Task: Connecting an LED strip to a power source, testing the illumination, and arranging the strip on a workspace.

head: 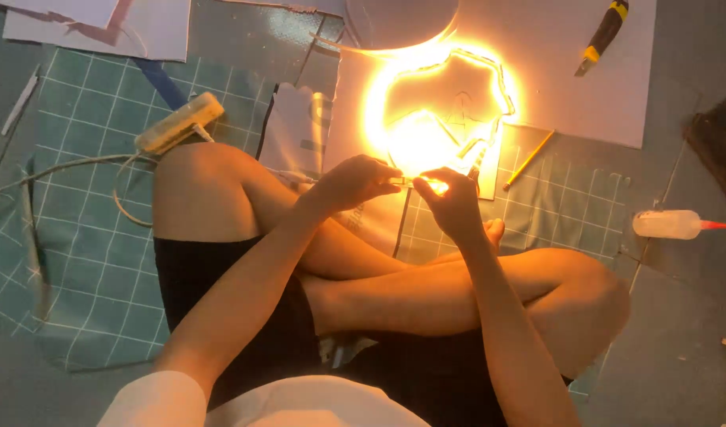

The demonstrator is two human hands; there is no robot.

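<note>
A glowing orange light strip [505, 87] bent into a closed outline lies on a board in front of my crossed legs. My left hand [355, 180] and my right hand [451, 202] meet at the strip's near end, each pinching it; the bright tip [436, 185] shows between my fingers. The glare hides the detail of what sits between the fingertips.
A green grid cutting mat [86, 261] covers the floor. A cream power box [179, 122] with white cables lies at my left knee. A utility knife [604, 35], a yellow pencil [529, 160] and a squeeze bottle with a red tip [675, 224] lie to the right.
</note>
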